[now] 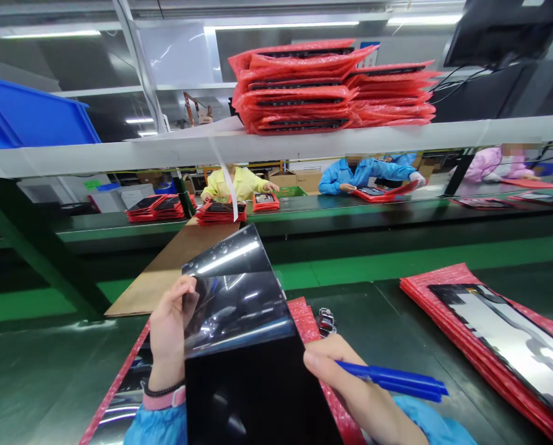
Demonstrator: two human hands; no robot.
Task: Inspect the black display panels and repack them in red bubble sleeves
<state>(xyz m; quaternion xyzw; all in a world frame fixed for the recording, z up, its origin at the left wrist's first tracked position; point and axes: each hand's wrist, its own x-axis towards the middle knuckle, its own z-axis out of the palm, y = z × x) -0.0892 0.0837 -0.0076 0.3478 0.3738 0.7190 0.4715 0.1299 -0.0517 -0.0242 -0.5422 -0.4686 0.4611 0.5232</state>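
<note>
A dark glossy screen panel (253, 395) is held up tilted in front of me. Clear film (239, 303) rises from its upper part, with reflections and small bubbles near the top. My left hand (172, 321) is closed at the film's left edge, and some fingers show through the film. My right hand (346, 383) grips the panel's right edge while also holding blue pens (392, 377), which point out to the right. Below the panel, red bubble wrap (304, 318) and another shiny panel (123, 402) lie on the dark table, partly hidden.
To the right, a panel with a silver back (522, 340) lies on stacked red bubble wrap (425, 287). A small metal object (326, 321) sits behind my right hand. The overhead shelf (299, 147) bears wrapped stacks (299, 93) and a blue bin (30, 117). Several co-workers sit across.
</note>
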